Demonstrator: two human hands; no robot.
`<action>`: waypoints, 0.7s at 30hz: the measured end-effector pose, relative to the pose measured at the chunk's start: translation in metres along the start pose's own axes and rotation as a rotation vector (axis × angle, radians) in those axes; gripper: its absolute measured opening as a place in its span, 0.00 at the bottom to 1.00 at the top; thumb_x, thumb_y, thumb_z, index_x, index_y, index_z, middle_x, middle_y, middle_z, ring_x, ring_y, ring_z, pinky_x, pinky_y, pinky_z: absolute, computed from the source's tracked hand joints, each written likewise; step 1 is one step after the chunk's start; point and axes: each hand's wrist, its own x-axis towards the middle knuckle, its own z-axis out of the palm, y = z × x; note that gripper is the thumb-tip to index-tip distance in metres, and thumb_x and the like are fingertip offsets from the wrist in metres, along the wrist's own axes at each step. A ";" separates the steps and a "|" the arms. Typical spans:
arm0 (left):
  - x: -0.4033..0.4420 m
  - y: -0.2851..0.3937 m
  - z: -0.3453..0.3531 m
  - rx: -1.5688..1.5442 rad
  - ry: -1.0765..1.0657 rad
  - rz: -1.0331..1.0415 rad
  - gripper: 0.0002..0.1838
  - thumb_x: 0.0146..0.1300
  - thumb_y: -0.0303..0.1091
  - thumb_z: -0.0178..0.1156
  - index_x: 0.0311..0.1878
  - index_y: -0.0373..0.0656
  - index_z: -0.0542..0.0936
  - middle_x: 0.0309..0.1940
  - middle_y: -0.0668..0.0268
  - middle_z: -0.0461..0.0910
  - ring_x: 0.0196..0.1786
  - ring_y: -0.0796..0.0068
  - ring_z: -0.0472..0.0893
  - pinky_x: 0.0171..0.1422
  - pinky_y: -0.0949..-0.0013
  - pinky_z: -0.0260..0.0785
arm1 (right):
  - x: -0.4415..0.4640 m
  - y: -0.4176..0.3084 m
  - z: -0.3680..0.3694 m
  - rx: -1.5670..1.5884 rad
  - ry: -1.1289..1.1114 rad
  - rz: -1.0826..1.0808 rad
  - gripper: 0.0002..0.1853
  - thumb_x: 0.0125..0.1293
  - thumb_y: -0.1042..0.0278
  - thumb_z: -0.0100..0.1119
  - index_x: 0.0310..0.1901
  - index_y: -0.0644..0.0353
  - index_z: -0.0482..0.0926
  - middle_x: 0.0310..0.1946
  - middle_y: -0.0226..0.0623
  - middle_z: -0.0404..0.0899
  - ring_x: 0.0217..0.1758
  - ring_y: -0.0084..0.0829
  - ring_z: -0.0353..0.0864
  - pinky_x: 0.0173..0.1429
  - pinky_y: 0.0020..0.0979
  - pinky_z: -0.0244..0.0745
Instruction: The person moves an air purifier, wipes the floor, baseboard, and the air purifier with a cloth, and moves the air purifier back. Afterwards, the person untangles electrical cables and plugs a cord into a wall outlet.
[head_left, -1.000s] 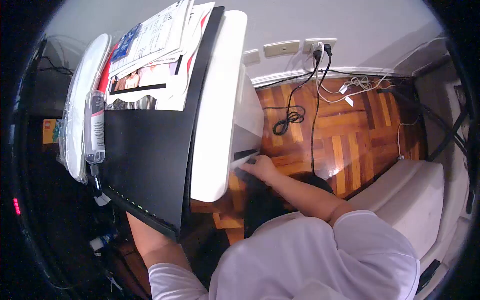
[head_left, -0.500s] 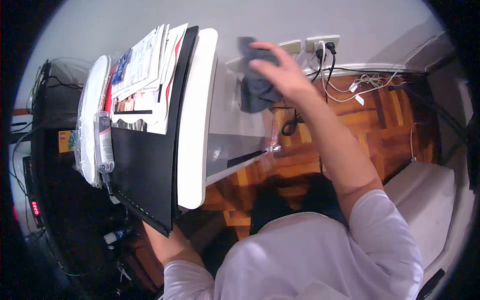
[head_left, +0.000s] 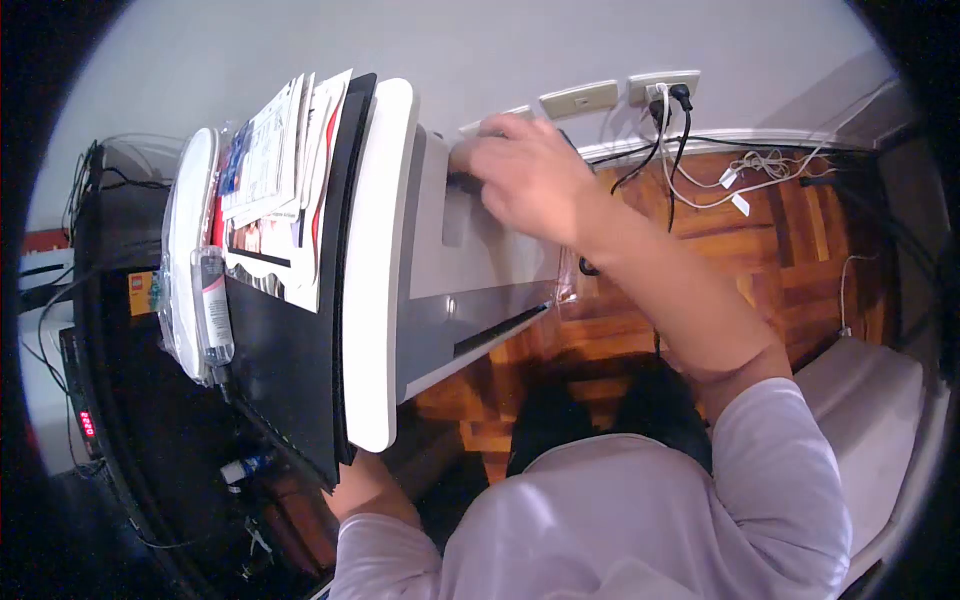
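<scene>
My right hand (head_left: pixel 525 175) is curled against the side of a light grey, box-shaped unit (head_left: pixel 430 225) with a darker lower band. A dark grey cloth (head_left: pixel 462 182) is under it, mostly covered by the hand, with only dark edges showing. The unit's white rounded panel (head_left: pixel 382 270) faces left, beside a large black folder (head_left: pixel 285 350). Loose printed papers (head_left: pixel 265 160) and a clear bottle with a label (head_left: pixel 213 305) rest on the folder. Of my left arm only the forearm (head_left: pixel 372 490) shows; the hand is hidden behind the folder and panel.
Wall sockets (head_left: pixel 660 88) with plugged cords sit behind the unit. White cables (head_left: pixel 755 165) lie coiled on the parquet floor (head_left: pixel 720 270). A beige upholstered seat (head_left: pixel 850 410) stands at the right. At the left is a dark shelf with a small yellow box (head_left: pixel 142 292).
My right hand has brought the grey cloth from beside the wall down onto the unit's side, and the cloth is now mostly covered. The view has shifted slightly.
</scene>
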 end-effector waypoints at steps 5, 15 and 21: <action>-0.004 0.004 0.000 -0.002 0.013 0.017 0.16 0.63 0.44 0.43 0.42 0.41 0.71 0.36 0.66 0.73 0.41 0.72 0.72 0.47 0.67 0.63 | -0.016 -0.014 -0.005 0.094 -0.079 -0.141 0.14 0.44 0.71 0.55 0.37 0.51 0.74 0.39 0.25 0.75 0.51 0.34 0.68 0.47 0.39 0.64; -0.026 0.026 -0.002 0.037 0.049 0.108 0.17 0.63 0.45 0.42 0.41 0.41 0.71 0.37 0.65 0.73 0.42 0.71 0.72 0.48 0.66 0.63 | -0.006 0.067 0.000 1.165 0.290 0.962 0.17 0.56 0.64 0.51 0.47 0.58 0.72 0.40 0.38 0.75 0.43 0.32 0.74 0.47 0.29 0.70; -0.143 0.071 0.068 0.380 0.180 1.253 0.12 0.61 0.38 0.46 0.41 0.39 0.69 0.41 0.59 0.69 0.46 0.68 0.68 0.50 0.63 0.61 | -0.016 0.039 0.001 0.581 0.106 0.358 0.21 0.47 0.66 0.58 0.47 0.59 0.73 0.49 0.44 0.69 0.55 0.41 0.67 0.59 0.35 0.62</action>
